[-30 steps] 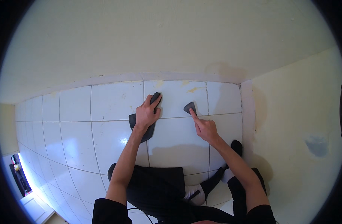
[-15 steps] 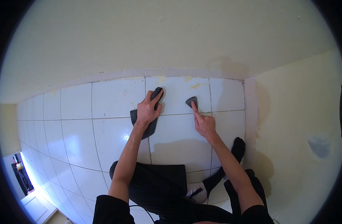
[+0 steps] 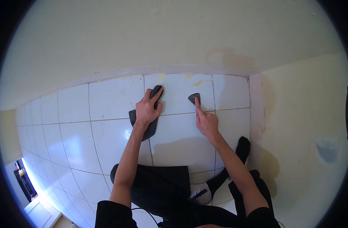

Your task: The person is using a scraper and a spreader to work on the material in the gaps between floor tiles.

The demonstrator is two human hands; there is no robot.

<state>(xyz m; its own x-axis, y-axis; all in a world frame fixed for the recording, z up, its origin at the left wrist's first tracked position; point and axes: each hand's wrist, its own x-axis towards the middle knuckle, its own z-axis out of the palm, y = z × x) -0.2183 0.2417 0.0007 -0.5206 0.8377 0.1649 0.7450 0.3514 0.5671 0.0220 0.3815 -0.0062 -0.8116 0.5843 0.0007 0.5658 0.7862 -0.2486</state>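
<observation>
My left hand (image 3: pixel 146 110) is closed around the rounded black handle of a dustpan-like tool (image 3: pixel 150 133). Its wide, flat dark part lies under and behind the hand, low over the white tiles. In my right hand (image 3: pixel 207 123) is a small scraper (image 3: pixel 194 98) with a dark triangular blade. The index finger stretches along the blade, the other fingers are curled, and the handle is hidden in the hand. Yellowish stains (image 3: pixel 201 82) mark the tile beyond the blade, near the wall's foot.
A pale wall (image 3: pixel 174 38) rises beyond the tiled floor (image 3: pixel 181 133), and another wall (image 3: pixel 303 114) stands at the right with a grey patch (image 3: pixel 327 151). My dark-socked foot (image 3: pixel 242 148) lies near the right wall. At the far lower left are a white panel (image 3: pixel 41 212) and dark objects (image 3: pixel 25 184).
The view has shifted slightly, so floor and walls sit a little differently. Both hands keep the same grips and nearly the same places.
</observation>
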